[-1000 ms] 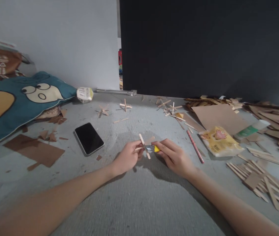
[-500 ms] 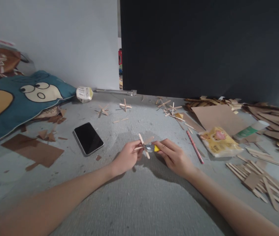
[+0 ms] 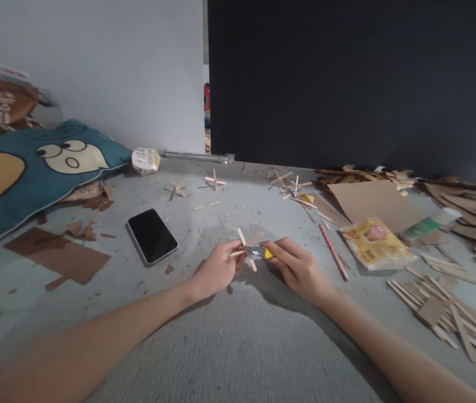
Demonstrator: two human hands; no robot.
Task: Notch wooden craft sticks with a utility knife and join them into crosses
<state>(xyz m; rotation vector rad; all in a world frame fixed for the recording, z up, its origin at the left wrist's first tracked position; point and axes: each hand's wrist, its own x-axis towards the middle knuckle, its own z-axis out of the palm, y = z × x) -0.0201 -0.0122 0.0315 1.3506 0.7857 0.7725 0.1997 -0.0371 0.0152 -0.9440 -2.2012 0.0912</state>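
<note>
My left hand [image 3: 218,270] pinches a small cross of wooden craft sticks [image 3: 245,249] just above the grey floor. Close on its right, my right hand [image 3: 299,268] is closed round a small yellow-tipped tool [image 3: 263,253], whose metal end touches the middle of the stick cross. Both hands meet near the centre of the view. I cannot make out what kind of tool it is.
A black phone [image 3: 152,235] lies left of my hands. A red pencil [image 3: 333,251], a yellow packet [image 3: 377,244], cardboard sheets [image 3: 372,201] and piles of sticks [image 3: 439,305] fill the right. Finished stick crosses [image 3: 214,180] lie further back. A teal cushion [image 3: 32,173] sits far left.
</note>
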